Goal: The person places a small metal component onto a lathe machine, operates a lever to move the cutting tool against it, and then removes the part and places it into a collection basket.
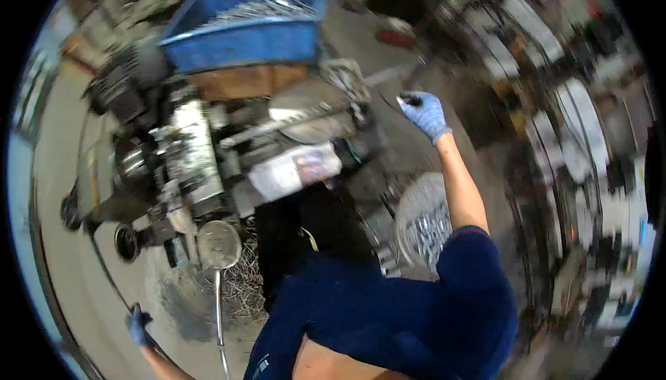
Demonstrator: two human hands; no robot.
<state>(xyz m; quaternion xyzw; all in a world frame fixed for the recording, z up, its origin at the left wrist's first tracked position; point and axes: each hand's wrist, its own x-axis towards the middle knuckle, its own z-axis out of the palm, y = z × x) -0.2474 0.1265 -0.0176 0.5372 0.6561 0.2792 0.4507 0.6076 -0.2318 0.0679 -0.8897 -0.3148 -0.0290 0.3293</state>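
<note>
My right hand (424,113), in a light blue glove with dark fingertips, is raised above the floor to the right of the blue bin. Its fingers are curled together, and what they hold, if anything, is blurred. At the far lower left is my left hand (139,326), also gloved, beside a long dark cord or rod (111,276) that runs down from the machine. Blur hides whether its fingers close on that. In front of me stands a greasy metal machine (194,147) with a motor and wheels. A white printed bag or cloth (288,170) lies on its near side.
A blue bin (243,41) full of thin metal pieces stands behind the machine. Below, a round plate on a pole (219,245) rises by a heap of metal scraps (246,286). A pale sack or basket (420,203) with metal parts sits right of my legs. Machinery (548,123) lines the right.
</note>
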